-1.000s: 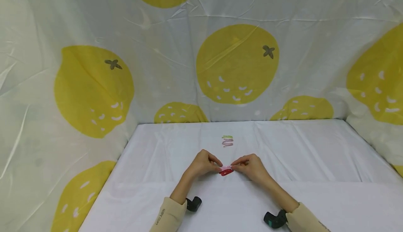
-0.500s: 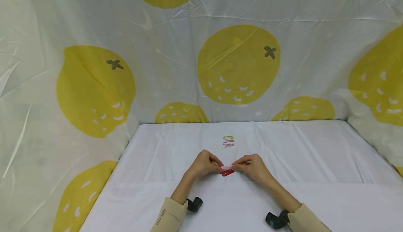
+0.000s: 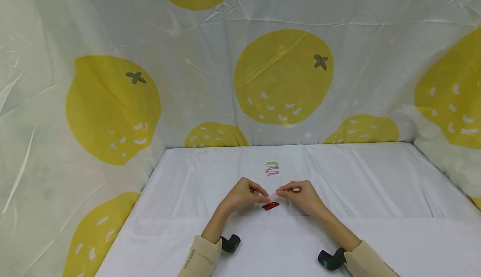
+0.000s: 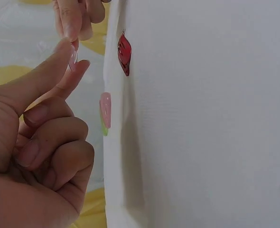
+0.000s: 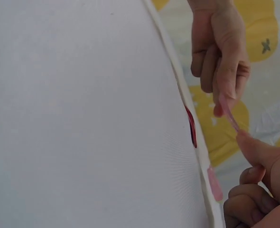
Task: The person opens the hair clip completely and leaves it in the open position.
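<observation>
A small, glossy pink snap hair clip (image 3: 272, 195) is pinched at one end by my left hand (image 3: 243, 194) and at the other by my right hand (image 3: 302, 195). It slants up to the right, above the white table. In the right wrist view the clip (image 5: 229, 114) appears thin and slightly curved, thumb and fingertips at each end. Just below the hands lies a red clip (image 3: 270, 206); the left wrist view shows this red clip (image 4: 125, 53) leaf-shaped with darker gaps. The other fingers of my left hand (image 4: 59, 137) are curled in.
Beyond the hands, a short column of pink clips (image 3: 272, 170) and a green clip (image 3: 272, 163) lies on the white-covered table (image 3: 375, 185). A lemon-print curtain (image 3: 210, 81) encloses the back and sides.
My right hand has risen a little, and the pink clip has gone from level to slanted, farther from the red clip. The red clip stays on the table.
</observation>
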Motion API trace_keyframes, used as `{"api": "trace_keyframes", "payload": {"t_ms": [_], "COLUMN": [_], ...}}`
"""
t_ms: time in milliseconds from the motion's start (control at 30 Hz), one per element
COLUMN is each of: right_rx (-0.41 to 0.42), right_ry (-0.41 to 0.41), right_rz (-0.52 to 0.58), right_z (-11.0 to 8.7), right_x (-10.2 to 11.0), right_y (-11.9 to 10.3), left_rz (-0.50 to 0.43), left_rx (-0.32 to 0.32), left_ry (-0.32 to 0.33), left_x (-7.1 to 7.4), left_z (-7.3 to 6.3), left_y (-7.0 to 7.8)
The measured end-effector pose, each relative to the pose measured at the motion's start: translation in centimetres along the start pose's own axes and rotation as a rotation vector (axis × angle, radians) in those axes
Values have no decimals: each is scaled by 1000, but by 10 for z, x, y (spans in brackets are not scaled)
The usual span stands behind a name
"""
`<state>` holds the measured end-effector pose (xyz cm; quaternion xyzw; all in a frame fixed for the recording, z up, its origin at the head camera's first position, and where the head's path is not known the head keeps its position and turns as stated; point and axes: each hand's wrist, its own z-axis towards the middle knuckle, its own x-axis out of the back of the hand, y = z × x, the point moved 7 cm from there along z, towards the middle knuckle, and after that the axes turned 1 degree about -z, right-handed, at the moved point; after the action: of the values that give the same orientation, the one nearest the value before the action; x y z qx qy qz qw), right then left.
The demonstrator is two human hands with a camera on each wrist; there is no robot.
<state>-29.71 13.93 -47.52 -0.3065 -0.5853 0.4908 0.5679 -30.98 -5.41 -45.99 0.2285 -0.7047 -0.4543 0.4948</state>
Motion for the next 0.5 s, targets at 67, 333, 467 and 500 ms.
{"api": "trace_keyframes", "payload": {"t_ms": [67,333,467,500], "right_rx": [-13,-33,-85,-99], "right_ry": [-19,-51,-38,-40], "right_rz": [14,10,-9,-8], "right_z": [0,-2,-4,-5], "right_x": [-1,-8,-11,-12], "right_y": [0,-4,-5,-5], "left_rz": [-14,-75,-112,-128], "left_rx": [-2,9,28,32], "left_ry": [-3,0,67,87], "left_x": [0,1,4,4], "left_z": [0,0,-1,0], "left_y": [0,-3,-3,-3]}}
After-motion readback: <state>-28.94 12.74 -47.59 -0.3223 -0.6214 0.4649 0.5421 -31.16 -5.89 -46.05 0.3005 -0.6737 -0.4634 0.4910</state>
